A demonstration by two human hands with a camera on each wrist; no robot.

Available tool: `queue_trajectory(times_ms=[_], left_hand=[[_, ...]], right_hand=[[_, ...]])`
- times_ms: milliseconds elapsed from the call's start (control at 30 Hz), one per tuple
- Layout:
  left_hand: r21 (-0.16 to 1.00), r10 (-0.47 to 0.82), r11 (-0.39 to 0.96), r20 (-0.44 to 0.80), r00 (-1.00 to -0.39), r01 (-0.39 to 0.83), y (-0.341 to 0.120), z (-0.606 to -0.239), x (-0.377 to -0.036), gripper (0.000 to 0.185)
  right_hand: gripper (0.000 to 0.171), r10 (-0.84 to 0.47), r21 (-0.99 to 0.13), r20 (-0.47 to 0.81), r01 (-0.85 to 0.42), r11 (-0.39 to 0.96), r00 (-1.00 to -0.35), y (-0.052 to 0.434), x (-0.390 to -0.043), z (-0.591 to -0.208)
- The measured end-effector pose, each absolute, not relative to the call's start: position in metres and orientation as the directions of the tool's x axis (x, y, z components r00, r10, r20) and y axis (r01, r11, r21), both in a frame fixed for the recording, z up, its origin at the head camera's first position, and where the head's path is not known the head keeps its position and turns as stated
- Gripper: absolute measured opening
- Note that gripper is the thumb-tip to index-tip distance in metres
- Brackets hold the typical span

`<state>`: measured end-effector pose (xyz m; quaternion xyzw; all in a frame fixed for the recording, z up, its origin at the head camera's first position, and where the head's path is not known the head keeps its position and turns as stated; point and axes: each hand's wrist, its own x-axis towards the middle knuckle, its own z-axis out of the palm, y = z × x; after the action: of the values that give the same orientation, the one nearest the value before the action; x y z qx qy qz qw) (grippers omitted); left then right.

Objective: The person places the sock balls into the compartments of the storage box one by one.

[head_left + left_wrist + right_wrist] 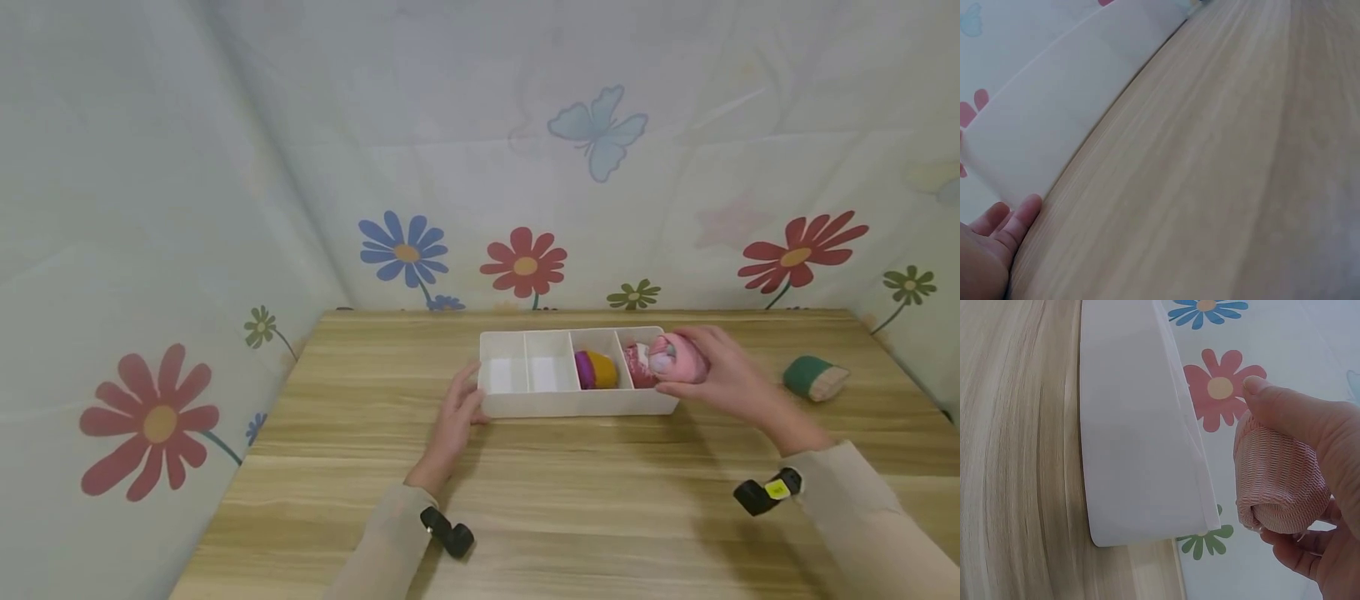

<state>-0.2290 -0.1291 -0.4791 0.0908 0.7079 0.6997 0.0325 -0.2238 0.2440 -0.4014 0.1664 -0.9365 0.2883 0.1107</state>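
Right hand: it holds a pink rolled sock with the fingers curled round it, thumb on top.
Pink rolled sock: it is up in the air over the right end of the white box, above the last slot. In the right wrist view the pink rolled sock sits in the right hand, just beside the box wall.
Left hand: the fingers are straight and touch the left end of the box. It grips nothing. In the left wrist view the fingertips lie against the box wall.
White box: it is long, has four slots in a row, and sits on the wooden table.
Slots: the two on the left show only their white floor. The third holds a purple and yellow roll. The last holds a red and white roll.
Green roll: it lies on the table, well apart from the box, to the right.
Wall: it has a cloth with flowers and a butterfly.
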Motion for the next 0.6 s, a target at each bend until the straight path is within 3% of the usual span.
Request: queue_trajectory(times_ms=[600], left_hand=[[0.995, 0.172, 0.012, 0.096, -0.98, 0.1, -0.131, -0.481, -0.23, 0.048]], right_hand=[[0.082, -0.249, -0.552, 0.265, -0.358, 0.753, -0.932, 0.219, -0.238, -0.403]])
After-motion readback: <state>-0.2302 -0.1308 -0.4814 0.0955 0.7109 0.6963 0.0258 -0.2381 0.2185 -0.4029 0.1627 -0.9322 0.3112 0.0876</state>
